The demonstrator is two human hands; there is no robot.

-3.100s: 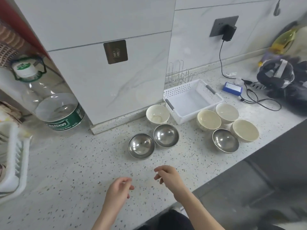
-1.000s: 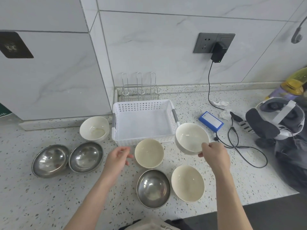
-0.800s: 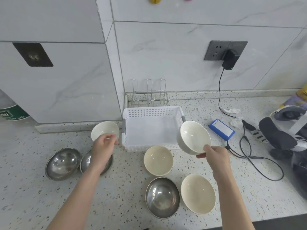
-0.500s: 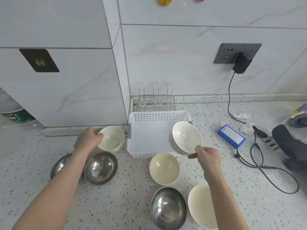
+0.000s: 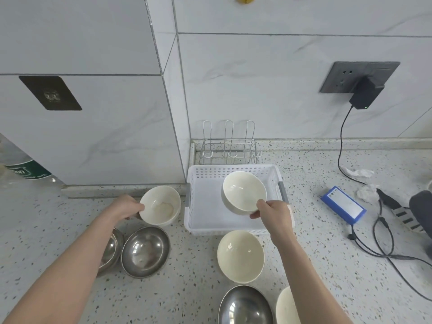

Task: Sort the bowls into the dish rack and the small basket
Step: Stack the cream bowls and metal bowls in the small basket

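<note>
right now your right hand pinches the near rim of a white ceramic bowl, thumb inside, fingers curled under, holding it tilted toward you above the small white basket. your left hand grips the left rim of a second white bowl, which sits just left of the basket near the wall base; can't tell whether it is on the counter or lifted. wire dish rack stands behind the basket against the back wall. two steel bowls sit side by side under your left forearm, the left one partly hidden. cream bowl sits on the counter just in front of the basket. another steel bowl and a cream bowl at the edge touch at the bottom, both cropped. blue box and black cables lie to the right.
</note>
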